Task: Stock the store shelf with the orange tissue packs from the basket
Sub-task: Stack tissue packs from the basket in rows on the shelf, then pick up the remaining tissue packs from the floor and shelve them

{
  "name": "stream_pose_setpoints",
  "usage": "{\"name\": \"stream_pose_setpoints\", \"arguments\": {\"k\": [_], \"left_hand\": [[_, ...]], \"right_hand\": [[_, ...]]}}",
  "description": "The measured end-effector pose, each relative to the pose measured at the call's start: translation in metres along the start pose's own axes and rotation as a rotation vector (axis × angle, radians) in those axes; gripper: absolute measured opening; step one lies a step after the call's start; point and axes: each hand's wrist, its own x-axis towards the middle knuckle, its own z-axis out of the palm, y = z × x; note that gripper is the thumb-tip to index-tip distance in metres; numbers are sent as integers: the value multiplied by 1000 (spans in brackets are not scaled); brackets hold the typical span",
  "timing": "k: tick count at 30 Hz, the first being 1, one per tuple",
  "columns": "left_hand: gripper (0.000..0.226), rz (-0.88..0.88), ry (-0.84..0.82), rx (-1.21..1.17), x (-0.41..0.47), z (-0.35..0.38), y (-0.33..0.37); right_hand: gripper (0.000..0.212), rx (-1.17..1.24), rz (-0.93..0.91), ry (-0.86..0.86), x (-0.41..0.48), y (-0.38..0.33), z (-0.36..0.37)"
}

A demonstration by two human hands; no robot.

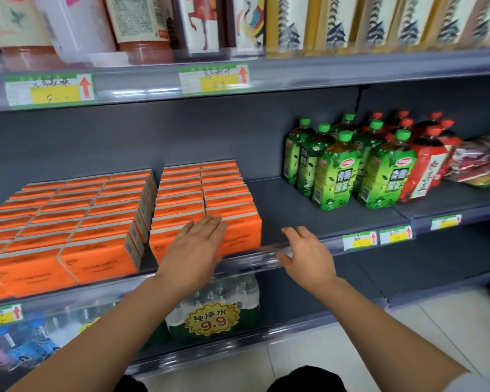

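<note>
Orange tissue packs (178, 206), rectangular bricks in glossy orange wrap with pale edges, fill the left of the grey metal shelf (294, 205) in two blocks: the left one three packs wide, the right one two wide. To their right stand green tea bottles (337, 171), plastic and label-wrapped, six green caps showing. The left hand (194, 247) lies flat against the right block's front packs, grip open. The right hand (309, 256) hovers by the clear front rail (255, 260), grip loose, holding nothing.
</note>
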Motion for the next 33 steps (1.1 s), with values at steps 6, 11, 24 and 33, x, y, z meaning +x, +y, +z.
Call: {"name": "stream_pose_setpoints", "arguments": {"k": [6, 11, 24, 33], "left_hand": [[64, 163, 14, -49, 23, -2, 62], [49, 338, -56, -99, 47, 32, 110], [40, 687, -330, -113, 76, 152, 205], [28, 829, -460, -143, 46, 202, 256]], "right_hand": [[51, -94, 125, -134, -42, 48, -4], [46, -152, 249, -240, -69, 84, 14], [49, -158, 616, -537, -152, 162, 100], [46, -24, 865, -664, -243, 169, 176]]}}
